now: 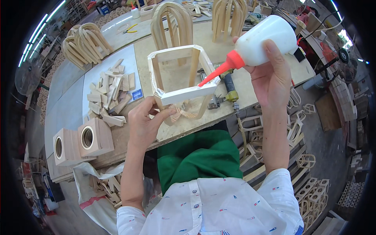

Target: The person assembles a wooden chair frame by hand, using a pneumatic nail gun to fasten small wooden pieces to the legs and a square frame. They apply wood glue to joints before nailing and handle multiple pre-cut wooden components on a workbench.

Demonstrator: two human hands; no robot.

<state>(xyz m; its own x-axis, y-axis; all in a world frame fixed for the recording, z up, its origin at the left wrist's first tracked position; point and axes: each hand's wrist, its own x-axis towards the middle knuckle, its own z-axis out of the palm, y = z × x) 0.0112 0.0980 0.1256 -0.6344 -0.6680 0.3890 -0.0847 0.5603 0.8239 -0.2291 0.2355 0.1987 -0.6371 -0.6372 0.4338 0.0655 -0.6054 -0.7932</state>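
Observation:
My right hand (pixel 270 76) is wrapped round a white squeeze bottle (pixel 266 41) with a red cap and a long red nozzle (pixel 219 72). The bottle is tilted down to the left, its tip at the near top rail of a pale wooden frame (pixel 184 95). Whether the tip touches the wood, I cannot tell. Curved legs run below the frame's cornered rim, whose top has whitish patches. My left hand (pixel 147 119) grips the frame at its near left corner, thumb in front. Beyond the frame stands an arched wooden piece (pixel 170 21).
A pile of wood offcuts (pixel 111 90) lies to the left, near two wooden blocks with round holes (pixel 84 139). A green-and-black air tool (pixel 230 88) lies right of the frame. More bent arches (pixel 86 43) and yellow-handled pliers (pixel 130 29) are farther back.

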